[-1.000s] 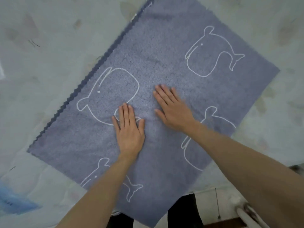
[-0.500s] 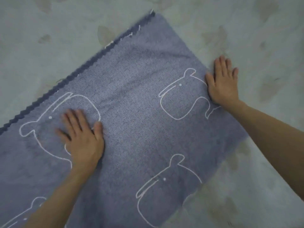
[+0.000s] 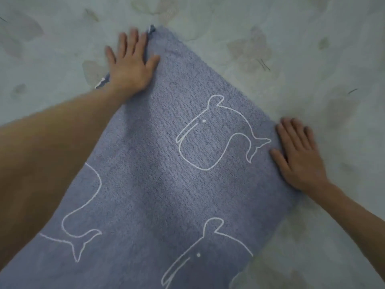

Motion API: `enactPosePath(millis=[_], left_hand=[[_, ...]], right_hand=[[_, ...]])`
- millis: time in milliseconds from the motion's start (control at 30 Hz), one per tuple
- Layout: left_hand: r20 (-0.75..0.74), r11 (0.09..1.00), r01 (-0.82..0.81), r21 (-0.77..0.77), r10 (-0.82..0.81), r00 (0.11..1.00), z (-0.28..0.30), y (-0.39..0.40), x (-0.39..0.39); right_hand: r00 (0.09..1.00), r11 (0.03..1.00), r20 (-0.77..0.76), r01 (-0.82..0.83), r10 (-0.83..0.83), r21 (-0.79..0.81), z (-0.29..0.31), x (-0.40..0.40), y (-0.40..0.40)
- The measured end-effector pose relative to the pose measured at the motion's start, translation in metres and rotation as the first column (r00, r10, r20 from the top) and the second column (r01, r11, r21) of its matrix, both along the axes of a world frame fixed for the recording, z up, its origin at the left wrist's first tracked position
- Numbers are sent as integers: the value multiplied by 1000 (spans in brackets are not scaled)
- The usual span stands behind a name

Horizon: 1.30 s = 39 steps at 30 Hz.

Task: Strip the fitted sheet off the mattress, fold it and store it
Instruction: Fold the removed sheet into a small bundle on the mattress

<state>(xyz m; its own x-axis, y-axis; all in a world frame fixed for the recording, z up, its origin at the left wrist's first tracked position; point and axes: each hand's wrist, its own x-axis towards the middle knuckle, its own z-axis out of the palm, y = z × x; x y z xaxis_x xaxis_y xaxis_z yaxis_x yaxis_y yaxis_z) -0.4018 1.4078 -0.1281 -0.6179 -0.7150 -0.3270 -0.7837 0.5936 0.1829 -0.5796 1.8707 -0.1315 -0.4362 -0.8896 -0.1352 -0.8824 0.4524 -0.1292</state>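
Both flat, open hands have slid outward: left hand (image 3: pixel 130 64) at the far corner of the sheet (image 3: pixel 166 184), right hand (image 3: pixel 300 155) at its right edge, smoothing a fold on the mattress (image 3: pixel 312 49).

pale leaf-patterned mattress surface (image 3: pixel 312 49), dim light

The blue sheet (image 3: pixel 166 184) runs off the bottom edge; left forearm blurred.

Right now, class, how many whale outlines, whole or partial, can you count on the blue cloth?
3. One whole whale sits between the left hand and right hand; one is partly covered by the left forearm; one is cut off at the bottom edge. More may lie out of view.
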Motion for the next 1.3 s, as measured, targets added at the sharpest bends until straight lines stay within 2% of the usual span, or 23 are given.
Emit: enactPosePath(millis=[67,133,200,233,300,367,400,433,500,567,633,700,800,867,967,1100,1133,1200,1267,1300], left_hand=[[-11,998,-46,-47,45,999,6,-10,-13],[-69,995,-66,-77,60,996,15,-10,-29],[-91,1000,-21,-7,20,996,27,-12,-44],[-65,999,45,19,-43,997,34,-13,-52],[46,959,283,-13,-282,958,48,-15,-72],[135,847,530,43,-530,837,61,-6,-98],[170,801,589,109,-599,783,65,1,-111],[200,782,601,165,-623,756,66,7,-121],[252,806,549,220,-591,766,68,14,-134],[356,824,523,219,-567,743,69,11,-140],[475,836,500,225,-542,693,71,8,-143],[523,844,479,242,-529,668,73,9,-147],[557,807,523,273,-576,599,77,11,-149],[590,775,576,260,-600,540,85,5,-141],[619,709,689,152,-612,493,107,0,-110],[503,685,727,49,-646,575,154,-9,-44],[465,690,724,28,-650,601,165,-11,-25],[418,707,707,-4,-641,644,184,-12,17],[384,727,687,-22,-628,677,201,-8,67],[379,733,680,-37,-619,688,209,-8,93]], right_hand=[[984,984,11,176,-175,-24,0,-7,8],[980,978,15,199,-198,-59,1,-2,9],[968,966,34,249,-247,-73,9,2,7],[954,951,34,301,-299,-73,13,3,7],[918,914,11,396,-396,-87,21,6,11],[877,875,37,480,-478,-59,33,7,18],[839,842,90,539,-537,-2,38,5,21],[778,793,160,604,-608,76,43,1,23],[627,683,273,688,-729,244,52,-7,25],[539,622,311,691,-783,368,59,-14,28],[512,610,332,638,-792,470,63,-19,30],[464,625,419,572,-781,531,66,-23,34],[357,644,558,591,-749,486,77,-18,44],[373,661,605,656,-703,364,87,-7,49],[438,663,612,723,-659,195,112,25,52],[484,618,588,785,-648,34,162,104,59],[543,657,585,754,-602,-24,178,130,60],[717,799,547,586,-433,-135,200,185,64],[854,924,503,288,-130,-251,208,234,67],[884,942,465,119,42,-313,208,258,68]])
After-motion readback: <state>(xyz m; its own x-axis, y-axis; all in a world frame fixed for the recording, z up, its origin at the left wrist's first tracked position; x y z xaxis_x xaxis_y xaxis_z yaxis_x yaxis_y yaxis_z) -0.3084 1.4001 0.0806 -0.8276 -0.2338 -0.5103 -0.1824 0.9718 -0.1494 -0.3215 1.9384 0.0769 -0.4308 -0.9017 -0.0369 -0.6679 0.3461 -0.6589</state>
